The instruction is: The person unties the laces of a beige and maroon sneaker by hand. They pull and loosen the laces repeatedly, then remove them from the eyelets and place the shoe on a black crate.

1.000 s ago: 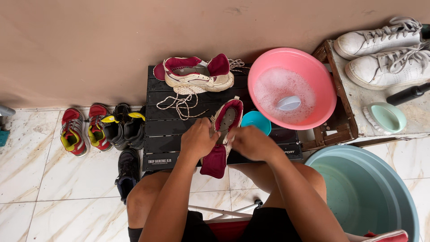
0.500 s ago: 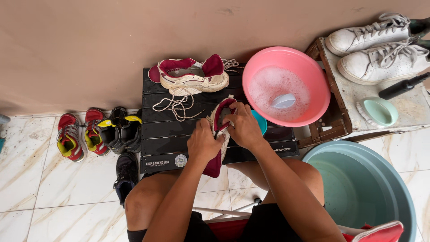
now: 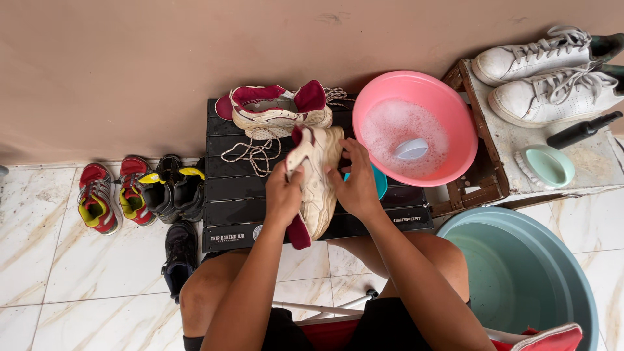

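I hold a cream sneaker with dark red lining over a low black slatted table. My left hand grips its left side. On its right side, near the toe, my right hand grips it too. The shoe is turned so its cream side faces up. Its mate lies on its side at the back of the table, with loose laces in front of it. A small blue object peeks out behind my right hand.
A pink basin of soapy water holds a white scoop. A wooden crate carries two white sneakers, a green brush and a black bottle. A teal tub stands at right. Several shoes line the floor at left.
I have turned the sneaker over: its red opening faced up before, its cream side faces up now. Both hands shifted their grip on it.
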